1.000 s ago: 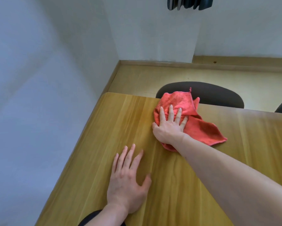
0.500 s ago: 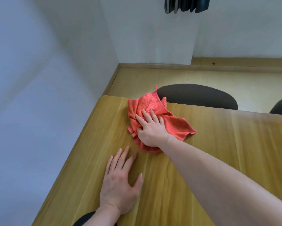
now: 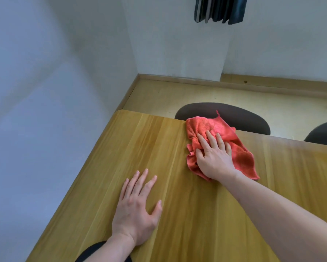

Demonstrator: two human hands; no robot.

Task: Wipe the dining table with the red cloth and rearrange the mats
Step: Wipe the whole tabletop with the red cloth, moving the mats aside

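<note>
A crumpled red cloth lies on the wooden dining table at its far edge. My right hand presses flat on the cloth with straight fingers spread over it. Flat on the bare wood nearer to me rests my left hand, fingers spread, holding nothing. No mats are in view.
The table's left edge runs close to a white wall. Two dark chair backs, one just behind the cloth and another at the far right, stand beyond the far edge. A dark object hangs on the wall above.
My right hand first slid the cloth left along the far edge, then back to the right. My left hand stayed flat on the table.
</note>
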